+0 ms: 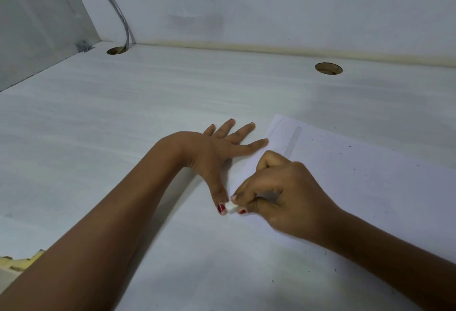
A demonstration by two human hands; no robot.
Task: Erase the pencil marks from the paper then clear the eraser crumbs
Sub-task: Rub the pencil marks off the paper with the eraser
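One eraser (230, 207) in right fingers (241, 188)

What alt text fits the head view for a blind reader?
A right hand pinches a white eraser near the left edge of a paper on a desk. The left hand lies flat beside it; dark crumbs dot the paper.

Dim, cool, even light covers the white desk (123, 125), with the paper (357, 187) its palest patch. A soft shadow lies beside the left hand (212, 152). The wide-angle lens bows lines toward the frame's edges, and fine detail looks slightly soft.
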